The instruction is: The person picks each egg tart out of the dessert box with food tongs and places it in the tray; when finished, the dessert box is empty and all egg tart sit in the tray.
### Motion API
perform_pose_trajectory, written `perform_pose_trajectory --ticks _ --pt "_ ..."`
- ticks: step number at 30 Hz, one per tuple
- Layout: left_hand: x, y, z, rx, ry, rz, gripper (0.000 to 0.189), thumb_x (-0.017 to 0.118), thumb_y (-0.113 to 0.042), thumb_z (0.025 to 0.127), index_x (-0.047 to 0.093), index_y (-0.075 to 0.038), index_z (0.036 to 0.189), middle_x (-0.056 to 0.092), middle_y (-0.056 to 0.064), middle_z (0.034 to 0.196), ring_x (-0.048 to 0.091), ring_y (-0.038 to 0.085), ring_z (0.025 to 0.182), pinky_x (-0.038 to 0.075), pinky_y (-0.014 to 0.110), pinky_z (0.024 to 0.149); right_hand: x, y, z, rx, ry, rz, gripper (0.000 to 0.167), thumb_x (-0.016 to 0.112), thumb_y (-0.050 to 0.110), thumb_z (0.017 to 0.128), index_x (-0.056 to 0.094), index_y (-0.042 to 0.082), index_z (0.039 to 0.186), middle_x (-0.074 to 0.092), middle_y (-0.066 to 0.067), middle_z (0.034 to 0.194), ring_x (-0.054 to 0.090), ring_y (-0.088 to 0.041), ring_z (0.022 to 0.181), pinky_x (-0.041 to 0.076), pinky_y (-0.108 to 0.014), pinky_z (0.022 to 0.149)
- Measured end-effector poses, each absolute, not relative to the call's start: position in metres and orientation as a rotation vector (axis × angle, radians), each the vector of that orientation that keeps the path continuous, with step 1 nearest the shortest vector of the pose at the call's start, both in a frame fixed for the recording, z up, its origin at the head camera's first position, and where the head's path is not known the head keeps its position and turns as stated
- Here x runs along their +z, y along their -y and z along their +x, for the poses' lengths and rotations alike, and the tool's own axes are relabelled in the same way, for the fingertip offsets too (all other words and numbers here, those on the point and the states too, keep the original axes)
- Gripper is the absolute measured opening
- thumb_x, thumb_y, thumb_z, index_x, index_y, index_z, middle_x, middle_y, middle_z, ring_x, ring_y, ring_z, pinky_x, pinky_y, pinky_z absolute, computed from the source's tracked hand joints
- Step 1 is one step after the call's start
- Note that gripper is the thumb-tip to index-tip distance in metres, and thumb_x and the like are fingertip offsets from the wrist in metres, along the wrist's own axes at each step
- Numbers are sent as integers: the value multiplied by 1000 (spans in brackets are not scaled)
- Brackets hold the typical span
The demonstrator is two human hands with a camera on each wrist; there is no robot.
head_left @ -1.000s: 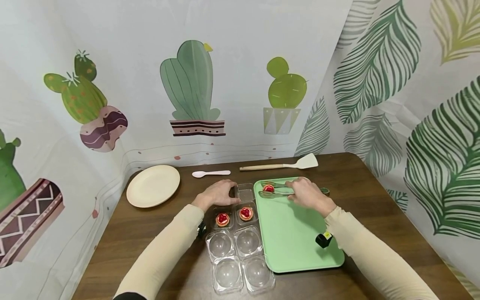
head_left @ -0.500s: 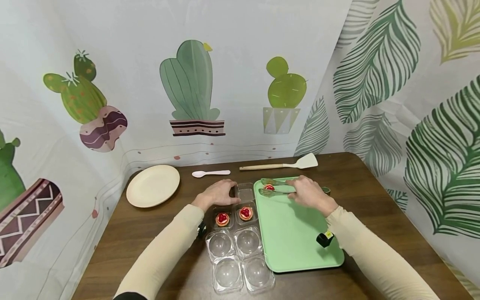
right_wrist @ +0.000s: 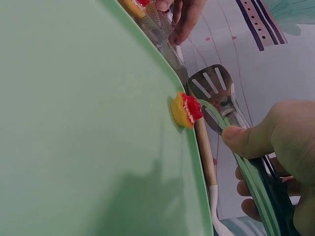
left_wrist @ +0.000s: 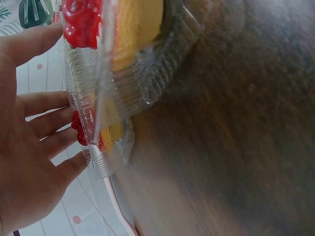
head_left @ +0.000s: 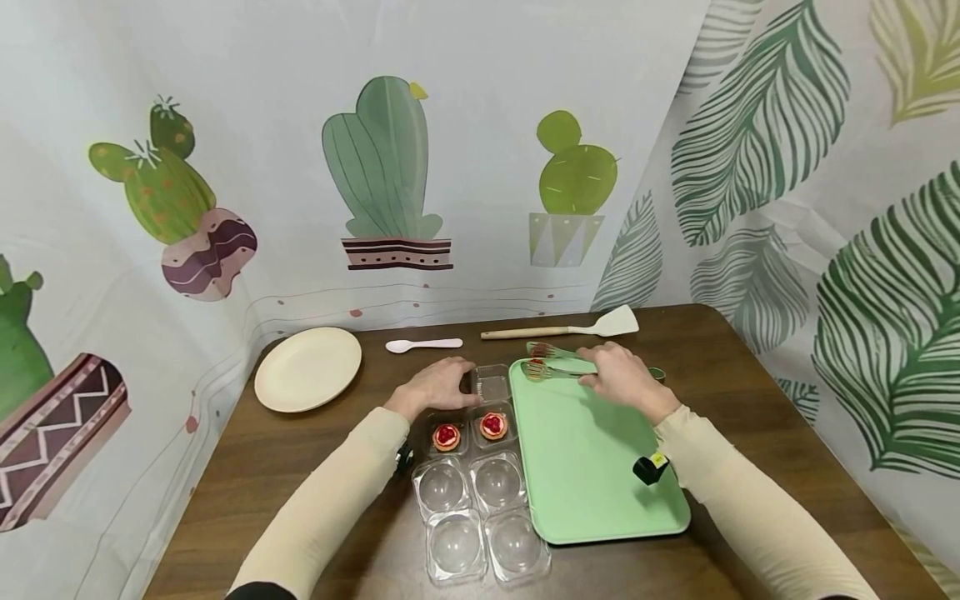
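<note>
The right hand grips slotted green-and-silver tongs; a small, round, red-topped yellow tart lies beyond its fingertips. The left hand's loosely spread fingers touch a clear plastic container.

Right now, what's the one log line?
right hand: holds green-handled metal tongs | red-topped tart: on green rectangular tray | left hand: touches clear plastic container

green-handled metal tongs, slotted heads spread, hang near a red-topped tart sitting upright by the far edge of the green tray. just beside the tray, a clear plastic container lies on the bench, domed lids open, more tarts in its compartments.
</note>
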State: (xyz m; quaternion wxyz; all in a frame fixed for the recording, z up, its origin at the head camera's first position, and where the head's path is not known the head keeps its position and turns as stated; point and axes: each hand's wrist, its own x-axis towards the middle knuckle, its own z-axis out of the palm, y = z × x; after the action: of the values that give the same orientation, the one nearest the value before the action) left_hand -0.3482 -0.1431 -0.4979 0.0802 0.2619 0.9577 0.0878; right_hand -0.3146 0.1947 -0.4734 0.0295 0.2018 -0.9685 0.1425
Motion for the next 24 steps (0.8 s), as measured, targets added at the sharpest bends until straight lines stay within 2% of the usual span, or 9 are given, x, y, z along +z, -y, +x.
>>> perform_pose_trajectory --ticks 14,24 --pt "-495 154 -346 351 -2861 756 82 68 -59 80 49 -8 142 48 12 146 42 28 137 36 42 113 -468 -179 -316 417 2943 698 59 74 30 86 55 6 137 63 -16 129 56 -40 117 54 -49 73" --pt "-496 172 -344 450 -2880 740 79 71 -52 80 49 -7 142 49 11 145 43 27 137 36 40 114 -462 -167 -320 359 2857 849 65 70 40 88 51 9 141 60 -16 134 60 -36 116 56 -51 76"
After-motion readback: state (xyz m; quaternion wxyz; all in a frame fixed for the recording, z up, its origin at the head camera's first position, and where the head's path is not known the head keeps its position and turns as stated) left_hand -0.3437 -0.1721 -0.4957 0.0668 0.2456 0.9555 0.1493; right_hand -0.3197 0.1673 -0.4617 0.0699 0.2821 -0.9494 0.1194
